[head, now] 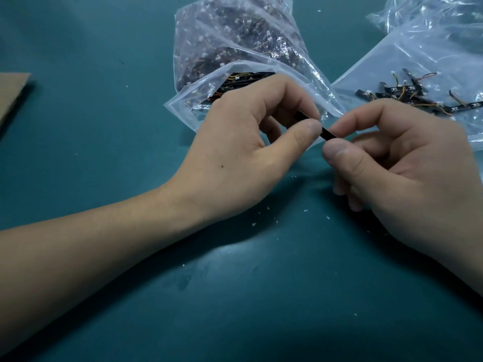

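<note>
Left hand [235, 142], right hand [407, 173]: each pinching one end of thin black strip [328, 134], held over table [104, 126] before open bag [251, 66]; seems light, stiff, brittle; grip by ends, gently

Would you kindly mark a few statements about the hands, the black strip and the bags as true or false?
1. The left hand and the right hand both pinch the black strip. True.
2. The black strip lies flat on the green mat. False: it is held between the fingertips.
3. The open bag behind the left hand holds dark strips with wires. True.
4. The loose strips at the right lie on bare mat. False: clear plastic lies under them.
5. The cardboard lies at the right edge. False: it is at the left edge.
</note>
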